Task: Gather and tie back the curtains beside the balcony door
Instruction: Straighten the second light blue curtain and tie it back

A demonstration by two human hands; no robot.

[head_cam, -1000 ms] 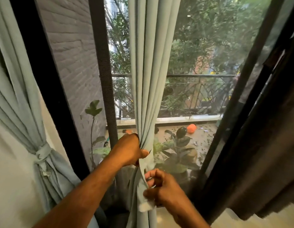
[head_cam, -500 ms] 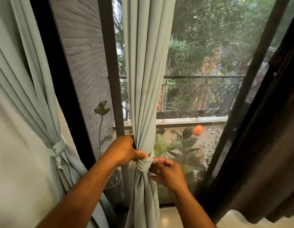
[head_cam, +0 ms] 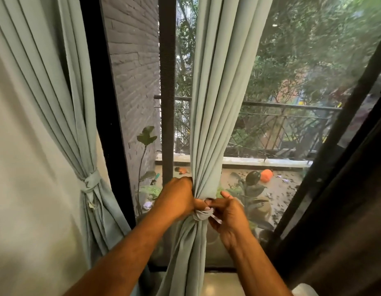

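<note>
Curtains are hanging on both sides of the dark door frame [head_cam: 106,116]. One pale green-grey curtain [head_cam: 219,99] is dropping down the middle of the view in front of the glass, its folds narrowing to a tight waist where a band of the same cloth, the tie [head_cam: 201,215], is wrapping around it. Below that waist the fabric is spreading out again toward the floor.

Both hands are working at the waist. One, the left hand [head_cam: 176,198], is clenching around the bunched folds from the left side, just above the band, with its thumb pressing across the front of the fabric. Opposite it, the right hand [head_cam: 228,216] is pinching a short loose end of the tie between thumb and fingers, touching the knot on its right side, with the index finger sticking up beside the curtain. The two thumbs are nearly meeting at the front of the gather.

Further left, a second curtain [head_cam: 57,103] of the same colour is hanging against the wall, already cinched by its own knotted band [head_cam: 91,182] and flaring out below it.

Through the glass, a grey brick wall [head_cam: 134,71] is standing at the left of the balcony, a metal railing [head_cam: 281,107] is running across the back, leafy potted plants [head_cam: 251,191] are sitting on the balcony floor, and an orange ball [head_cam: 267,175] is lying near the ledge. A dark brown drape [head_cam: 345,210] is filling the right edge of the view.
</note>
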